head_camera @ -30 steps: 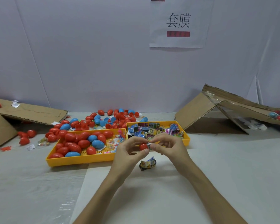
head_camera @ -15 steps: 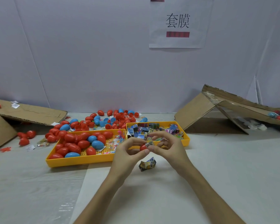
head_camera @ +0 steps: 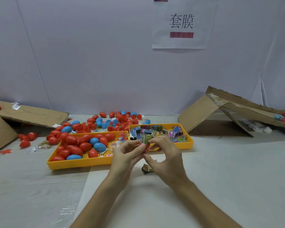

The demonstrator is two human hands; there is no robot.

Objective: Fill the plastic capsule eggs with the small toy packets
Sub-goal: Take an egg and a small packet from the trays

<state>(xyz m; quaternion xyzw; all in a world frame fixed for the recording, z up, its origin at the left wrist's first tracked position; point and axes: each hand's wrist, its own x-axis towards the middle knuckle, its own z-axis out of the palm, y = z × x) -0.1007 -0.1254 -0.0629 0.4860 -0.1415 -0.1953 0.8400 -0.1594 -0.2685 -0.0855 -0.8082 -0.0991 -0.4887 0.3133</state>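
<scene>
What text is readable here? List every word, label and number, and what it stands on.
"套膜": printed black on the white paper sheet on the wall.
Red bar under it: blurred, unreadable.
Toy packets in the right yellow tray: print and barcodes too small.
Label on the packet pinched over the red egg half: too small.

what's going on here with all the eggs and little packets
A person is filling capsule eggs. The left hand holds a red egg half, and the right hand pinches a green toy packet at its opening, not yet fully in. Behind the hands, one yellow tray holds red and blue eggs, and a second yellow tray holds more packets. A spare packet lies on the table under the hands.
</scene>
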